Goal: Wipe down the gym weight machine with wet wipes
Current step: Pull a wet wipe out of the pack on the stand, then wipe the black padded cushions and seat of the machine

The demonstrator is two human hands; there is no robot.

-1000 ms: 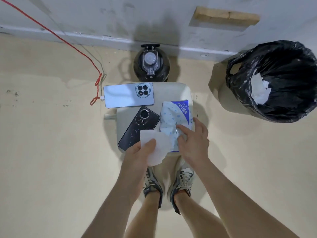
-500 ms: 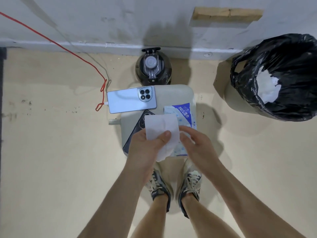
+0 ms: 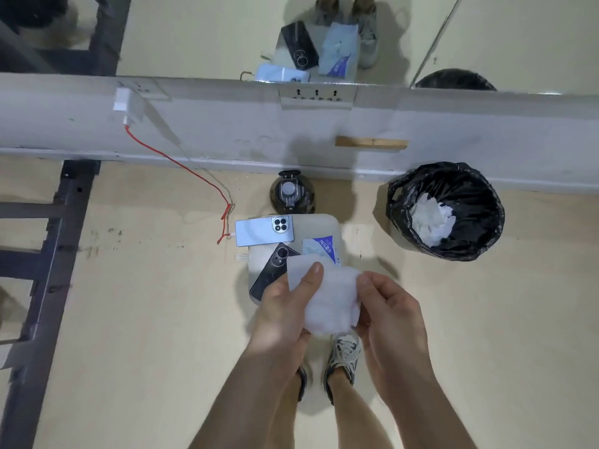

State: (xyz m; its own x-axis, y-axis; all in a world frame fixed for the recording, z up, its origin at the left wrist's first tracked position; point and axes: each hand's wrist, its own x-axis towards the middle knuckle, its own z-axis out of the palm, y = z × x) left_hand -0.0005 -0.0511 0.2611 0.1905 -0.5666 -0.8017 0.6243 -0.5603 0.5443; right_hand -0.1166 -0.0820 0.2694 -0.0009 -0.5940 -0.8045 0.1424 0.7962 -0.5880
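Wipe [image 3: 330,296] raised clear of pack [image 3: 319,249]; L grip [image 3: 285,306] & R grip [image 3: 392,312] both pinching its edges.

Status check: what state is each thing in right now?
wipe: held by left hand and right hand.
pack: on stool, partly hidden.
silver phone: face down, red cable attached.
black phone: face down.
bottle: upright, on floor.
bin: lined, crumpled white sheets inside.

- Pale beige floor [image 3: 129,303], scuffed in spots.
- Grey-white wall [image 3: 227,124] runs across, mirror [image 3: 210,34] above it.
- Wooden block [image 3: 371,142] on the wall.
- Black-lined bin [image 3: 486,196] beside the wall.
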